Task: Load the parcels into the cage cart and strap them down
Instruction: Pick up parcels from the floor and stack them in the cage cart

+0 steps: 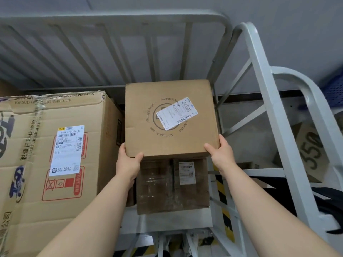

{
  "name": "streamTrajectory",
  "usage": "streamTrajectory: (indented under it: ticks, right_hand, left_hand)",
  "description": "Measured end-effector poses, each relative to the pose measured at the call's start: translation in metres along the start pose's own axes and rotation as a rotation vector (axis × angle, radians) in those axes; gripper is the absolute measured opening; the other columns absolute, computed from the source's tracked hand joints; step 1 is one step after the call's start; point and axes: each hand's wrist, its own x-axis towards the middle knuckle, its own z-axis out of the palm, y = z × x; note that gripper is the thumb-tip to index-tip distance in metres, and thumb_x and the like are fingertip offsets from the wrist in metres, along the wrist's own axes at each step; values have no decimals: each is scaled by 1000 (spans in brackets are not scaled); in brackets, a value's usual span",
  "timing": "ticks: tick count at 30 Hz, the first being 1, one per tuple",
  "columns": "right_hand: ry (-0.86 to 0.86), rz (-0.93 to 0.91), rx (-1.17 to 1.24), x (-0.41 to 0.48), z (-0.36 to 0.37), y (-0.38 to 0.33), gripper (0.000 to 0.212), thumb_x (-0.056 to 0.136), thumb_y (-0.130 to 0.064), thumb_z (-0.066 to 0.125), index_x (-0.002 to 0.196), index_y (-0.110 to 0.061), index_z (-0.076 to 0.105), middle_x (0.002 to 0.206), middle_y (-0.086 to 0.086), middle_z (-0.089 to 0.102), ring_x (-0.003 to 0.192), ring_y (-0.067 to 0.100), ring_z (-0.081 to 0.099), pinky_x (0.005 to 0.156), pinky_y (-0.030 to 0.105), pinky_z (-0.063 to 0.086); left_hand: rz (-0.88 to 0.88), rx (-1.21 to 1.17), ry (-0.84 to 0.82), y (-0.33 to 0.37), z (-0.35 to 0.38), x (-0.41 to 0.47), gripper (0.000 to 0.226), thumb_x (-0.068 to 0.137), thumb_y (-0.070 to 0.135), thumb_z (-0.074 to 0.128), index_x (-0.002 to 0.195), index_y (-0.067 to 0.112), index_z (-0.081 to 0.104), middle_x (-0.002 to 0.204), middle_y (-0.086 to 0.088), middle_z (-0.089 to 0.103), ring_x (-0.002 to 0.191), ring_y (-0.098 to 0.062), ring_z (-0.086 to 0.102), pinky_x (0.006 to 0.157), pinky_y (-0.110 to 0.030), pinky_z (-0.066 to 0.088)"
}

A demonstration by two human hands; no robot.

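Box: a brown box (168,141) sits toward the right rear corner of the cart (115,20), top face up, with a round print and a white label (177,115) stuck on askew
Left hand: the left hand (128,160) grips the box's near left corner, thumb curled onto the top face, fingers hidden round the side
Right hand: the right hand (220,153) grips the near right corner, thumb on the top face, fingers lying up along the right edge
Below: a taped lower box (172,188) with its own small label; the held box covers its far part, and whether it rests on it or hangs just above cannot be told
Left edge: a big carton (55,145) stands just beside the box, with a narrow dark gap between them
Far edge: the box's far side is near the cart's upright back bars
Right edge: the cart's corner post is just beside the box, and a white frame (259,75) stands just past it
Open room: a pale strip of cart bed (167,223) shows in front of the lower box
Stripes: yellow and black stripes (220,184) run down beside the lower box's right side
Room: a grey wall (297,25) behind the cart, grey floor (246,123) seen through the white frame, a card (311,151) printed "350" lying there, and a blue crate (334,86) at the far right
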Motion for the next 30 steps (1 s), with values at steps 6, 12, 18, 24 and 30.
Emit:
streamTrajectory:
  ticks: [6,12,18,24,30]
  right_hand:
    - [42,-15,-102,-7,2,-1,65,94,-25,59,150,-20,26,146,2,43,132,23,43,107,40,37]
    - [92,-186,-259,-54,-9,-22,59,95,-25,56,148,-21,30,147,2,38,130,19,42,103,34,38]
    - [118,-318,-331,-121,-53,-41,59,95,-33,56,148,-23,33,152,-2,34,140,16,30,115,37,29]
    - [219,-427,-373,-193,-133,-37,46,95,-31,54,140,-22,47,147,-3,43,140,14,31,116,36,27]
    - [348,-407,-335,-246,-232,16,41,94,-27,57,134,-21,54,142,-4,49,139,14,32,116,34,28]
  left_hand:
    - [6,183,-3,0,-2,1,79,93,22,61,155,20,12,153,-4,34,136,-25,38,111,-39,32]
    - [222,508,7,29,-8,-32,73,93,37,57,153,18,20,155,-8,28,140,-28,31,114,-47,29]
    - [574,727,-16,74,-14,-112,54,93,38,56,143,20,44,141,-2,51,129,-23,45,112,-42,32]
    - [740,718,-119,97,-1,-213,49,95,40,55,139,21,49,140,3,53,129,-17,47,110,-37,34]
    - [830,702,-227,94,53,-311,42,95,40,54,134,24,54,127,6,60,109,-17,57,98,-37,47]
